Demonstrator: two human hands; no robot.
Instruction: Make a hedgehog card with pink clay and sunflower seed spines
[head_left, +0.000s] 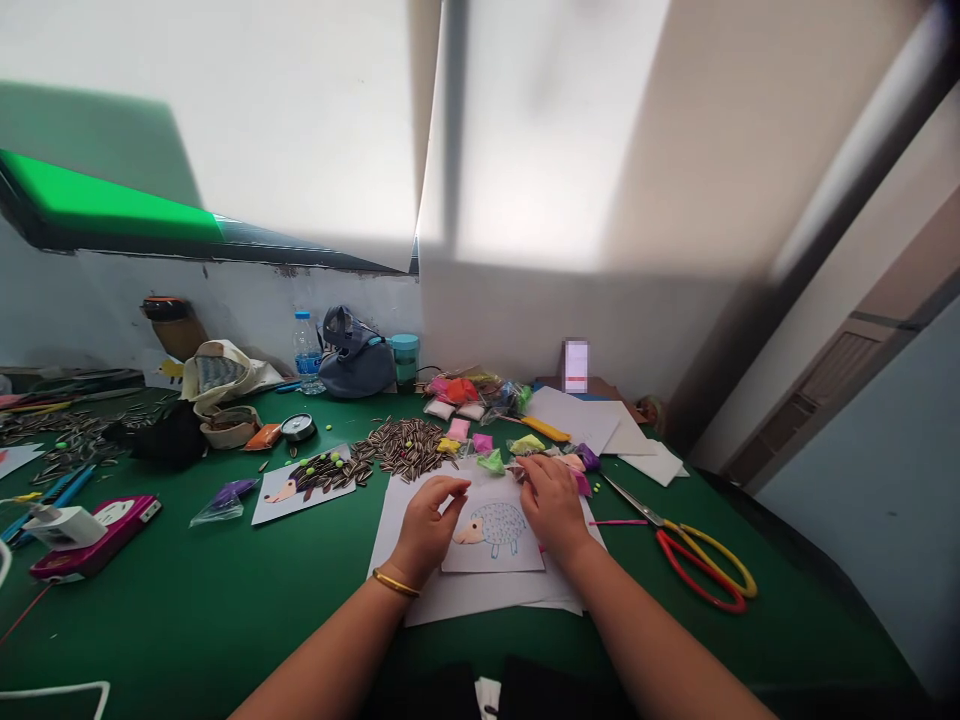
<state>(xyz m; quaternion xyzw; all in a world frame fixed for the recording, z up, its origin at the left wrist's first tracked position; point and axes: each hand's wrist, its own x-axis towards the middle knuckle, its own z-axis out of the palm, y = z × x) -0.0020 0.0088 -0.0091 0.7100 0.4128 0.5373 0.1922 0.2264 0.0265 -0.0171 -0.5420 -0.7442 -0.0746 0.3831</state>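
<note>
A hedgehog drawing (pixel 499 535) with blue outlines and a peach-coloured face lies on white sheets (pixel 465 597) in front of me. My left hand (pixel 431 525) is at the drawing's left side, thumb and forefinger curled toward each other; whether something tiny is between them cannot be made out. My right hand (pixel 553 500) rests over the drawing's upper right edge, fingers bent toward the coloured clay packets. Behind the drawing are a green clay packet (pixel 492 462) and a pink one (pixel 482 442). A pile of striped seeds (pixel 409 447) lies beyond my left hand.
Large scissors (pixel 697 560) with red and yellow handles lie at the right. A decorated hedgehog card (pixel 304 487) is at the left, near a purple clay bag (pixel 223 500) and a magenta power strip (pixel 101 540). A bottle (pixel 307 355) and blue bag (pixel 356 360) stand behind.
</note>
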